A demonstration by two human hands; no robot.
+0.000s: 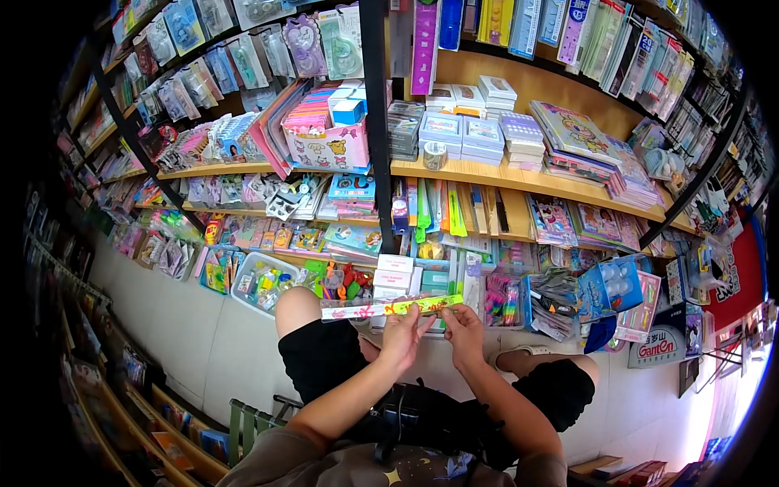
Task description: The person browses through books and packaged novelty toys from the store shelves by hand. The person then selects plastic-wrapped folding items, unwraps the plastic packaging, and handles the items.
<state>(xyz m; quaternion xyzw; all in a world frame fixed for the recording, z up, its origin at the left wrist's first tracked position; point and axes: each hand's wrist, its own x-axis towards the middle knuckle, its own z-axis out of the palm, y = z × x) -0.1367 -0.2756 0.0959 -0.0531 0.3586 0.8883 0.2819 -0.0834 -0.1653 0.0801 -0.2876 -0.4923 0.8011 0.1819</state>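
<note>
A long flat strip (357,311), white with pink marks at one end and yellow-green with red print at the other, spans the space in front of my knees. It seems to sit in a clear sleeve; its exact kind I cannot make out. Near its middle, my left hand (399,338) pinches it between thumb and fingers. My right hand (464,331) grips the yellow-green end with closed fingertips. Just beyond the strip stand stacked white boxes (393,280) with pink print.
A clear plastic bin (264,280) of small colourful items is on the floor at left. Upper shelves (519,173) carry boxes and books. Rulers stand in a lower compartment, including a green one (456,213). A blue box (610,286) is at right. A dark shelf post (378,122) rises centrally.
</note>
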